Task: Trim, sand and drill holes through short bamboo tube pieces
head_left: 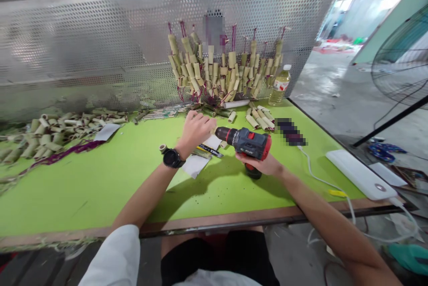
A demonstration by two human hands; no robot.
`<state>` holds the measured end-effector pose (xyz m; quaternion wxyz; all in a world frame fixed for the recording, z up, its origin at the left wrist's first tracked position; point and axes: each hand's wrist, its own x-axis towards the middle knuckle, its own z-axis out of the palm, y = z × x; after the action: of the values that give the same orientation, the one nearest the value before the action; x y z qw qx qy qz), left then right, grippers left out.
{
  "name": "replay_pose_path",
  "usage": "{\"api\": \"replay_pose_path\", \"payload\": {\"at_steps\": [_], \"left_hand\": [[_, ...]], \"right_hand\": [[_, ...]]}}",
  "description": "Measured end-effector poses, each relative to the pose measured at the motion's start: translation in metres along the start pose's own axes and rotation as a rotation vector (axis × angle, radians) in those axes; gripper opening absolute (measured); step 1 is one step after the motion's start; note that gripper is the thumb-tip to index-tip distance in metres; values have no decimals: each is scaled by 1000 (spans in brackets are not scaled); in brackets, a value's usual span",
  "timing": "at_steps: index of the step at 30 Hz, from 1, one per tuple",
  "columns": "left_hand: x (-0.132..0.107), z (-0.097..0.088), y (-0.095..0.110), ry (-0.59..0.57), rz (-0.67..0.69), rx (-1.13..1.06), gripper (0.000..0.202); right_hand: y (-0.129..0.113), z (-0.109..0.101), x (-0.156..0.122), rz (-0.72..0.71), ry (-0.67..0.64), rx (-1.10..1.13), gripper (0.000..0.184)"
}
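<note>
My right hand [261, 163] grips a black and red cordless drill [249, 142] by its handle, its chuck pointing left. Just past the chuck, my left hand [197, 130] is closed, with a black watch on its wrist. A pale bit of a bamboo piece [213, 130] shows at its fingers by the drill's tip; the fingers hide most of it. Below that hand lie white paper [195, 166] and a yellow and black cutter knife [210, 150]. A short bamboo tube [163, 147] stands near the watch.
Strung bamboo tubes [230, 72] hang on the perforated metal panel [100, 45]. A loose bamboo pile [43, 134] and purple cord [73, 150] lie left. Rightward are an oil bottle [280, 86], a pixelated dark object [290, 132], a cabled white device [361, 174] and a fan [401, 59].
</note>
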<state>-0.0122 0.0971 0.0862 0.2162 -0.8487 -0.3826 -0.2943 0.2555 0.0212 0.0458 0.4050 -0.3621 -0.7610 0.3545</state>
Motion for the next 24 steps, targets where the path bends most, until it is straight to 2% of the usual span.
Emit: {"api": "replay_pose_path", "payload": {"at_steps": [4,7,10,16,24], "left_hand": [[-3,9,5,17,-5,5,20],[-5,15,7,8,-13,-60,24],[-9,20,8,19,-30,-100,30],[-22,35,7,74,-129,-92,37],[-31,46,8,75,-177,-106,40]], "right_hand": [[2,1,-3,104,91,41,32],[5,-2,-7,154,86,80,33],[7,-5,-9,163,44,91,36],[5,-3,-8,173,59,101,37],[13,5,-9,196,98,123,44]]}}
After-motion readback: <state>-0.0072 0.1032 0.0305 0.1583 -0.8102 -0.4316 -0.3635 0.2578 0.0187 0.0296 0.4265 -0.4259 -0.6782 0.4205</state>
